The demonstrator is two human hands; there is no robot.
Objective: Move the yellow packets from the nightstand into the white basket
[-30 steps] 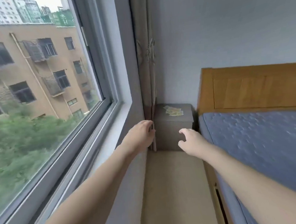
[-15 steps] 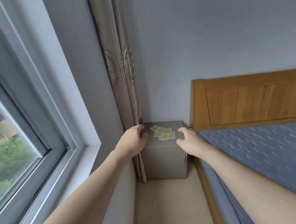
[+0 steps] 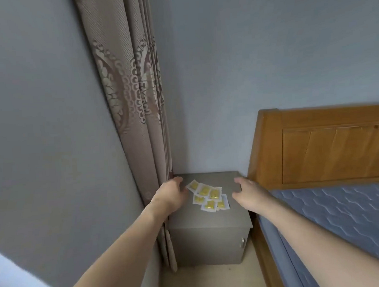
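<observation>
While closing in: view has swung off window onto grey box nightstand (image 3: 210,217).
Packets: six-odd yellow sachets with white borders (image 3: 207,196), untouched.
Left hand (image 3: 170,194): loosely spread, empty grip.
Right hand (image 3: 250,191): same.
Basket: unseen.

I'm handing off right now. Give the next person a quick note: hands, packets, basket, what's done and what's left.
Left hand: open, empty, at the left edge of the nightstand, beside the curtain.
Right hand: open, empty, over its right side.
Yellow packets: a loose cluster on the nightstand top, between the hands, none held.
White basket: not in view.
Done: nothing moved.
Left: pick up all packets, find the basket, drop them in.
</observation>
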